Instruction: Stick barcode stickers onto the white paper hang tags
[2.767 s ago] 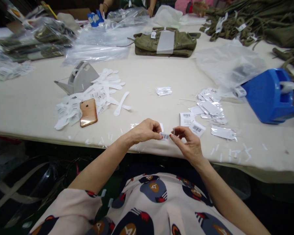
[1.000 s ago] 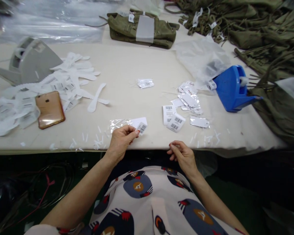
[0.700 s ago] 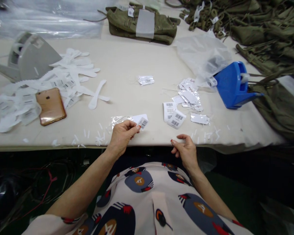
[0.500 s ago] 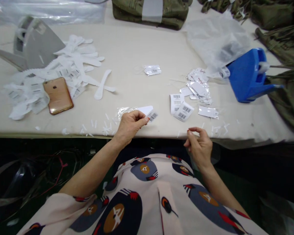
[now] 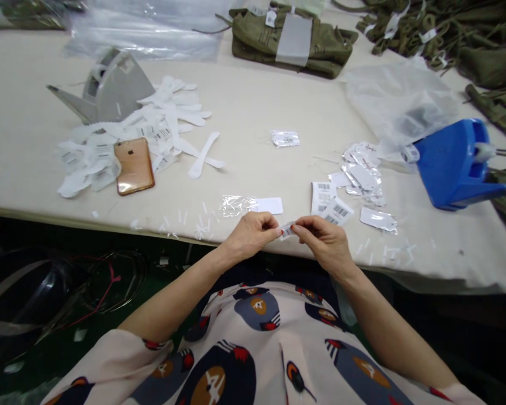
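Observation:
My left hand (image 5: pixel 249 233) and my right hand (image 5: pixel 325 242) meet at the table's front edge, both pinching a small white barcode sticker (image 5: pixel 287 230) between their fingertips. Just beyond them on the cloth lie a white card (image 5: pixel 270 205) and a crumpled clear wrapper (image 5: pixel 235 204). To the right of the hands lie two barcode tags (image 5: pixel 331 203) and a scatter of small bagged tags (image 5: pixel 362 174).
A gold phone (image 5: pixel 134 166) rests on a heap of white backing strips (image 5: pixel 168 126) by a grey dispenser (image 5: pixel 109 87) at the left. A blue tape dispenser (image 5: pixel 453 163) and plastic bag (image 5: pixel 398 104) stand right. An olive bag (image 5: pixel 293 42) and straps (image 5: pixel 447 28) lie far back.
My right hand rose from the table edge and joined my left hand on the barcode sticker. The left hand drew back off the white card toward me.

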A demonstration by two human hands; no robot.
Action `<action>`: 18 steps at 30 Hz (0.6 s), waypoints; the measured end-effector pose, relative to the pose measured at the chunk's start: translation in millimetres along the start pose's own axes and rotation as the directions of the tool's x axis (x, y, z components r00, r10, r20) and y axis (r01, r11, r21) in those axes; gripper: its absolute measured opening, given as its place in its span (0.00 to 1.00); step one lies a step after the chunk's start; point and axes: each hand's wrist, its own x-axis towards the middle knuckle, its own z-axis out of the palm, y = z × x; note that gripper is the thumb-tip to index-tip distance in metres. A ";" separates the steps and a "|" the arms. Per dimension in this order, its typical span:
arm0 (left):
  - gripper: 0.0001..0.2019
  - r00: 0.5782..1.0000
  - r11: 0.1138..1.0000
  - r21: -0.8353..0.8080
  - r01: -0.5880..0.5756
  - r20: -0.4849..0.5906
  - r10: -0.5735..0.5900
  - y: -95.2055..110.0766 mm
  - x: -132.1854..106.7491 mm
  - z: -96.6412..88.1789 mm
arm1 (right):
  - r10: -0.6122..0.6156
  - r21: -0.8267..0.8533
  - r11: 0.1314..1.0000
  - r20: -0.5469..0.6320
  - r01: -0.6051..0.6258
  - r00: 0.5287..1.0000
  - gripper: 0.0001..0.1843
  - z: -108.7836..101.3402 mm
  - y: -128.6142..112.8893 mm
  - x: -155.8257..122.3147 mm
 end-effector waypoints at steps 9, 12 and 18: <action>0.10 0.821 0.725 0.625 -0.290 -0.228 0.524 -37.3 10.8 -25.0 | 0.275 0.406 0.897 -0.200 -0.176 0.940 0.14 25.1 6.9 36.9; 0.09 0.752 0.448 0.795 -0.410 0.016 0.659 -53.2 19.9 -30.6 | 0.299 0.357 0.905 -0.152 -0.230 0.942 0.15 37.3 8.7 47.3; 0.11 0.733 0.381 0.810 -0.445 0.085 0.675 -64.4 25.2 -31.7 | 0.283 0.178 0.951 -0.168 -0.253 0.944 0.15 51.8 16.3 51.8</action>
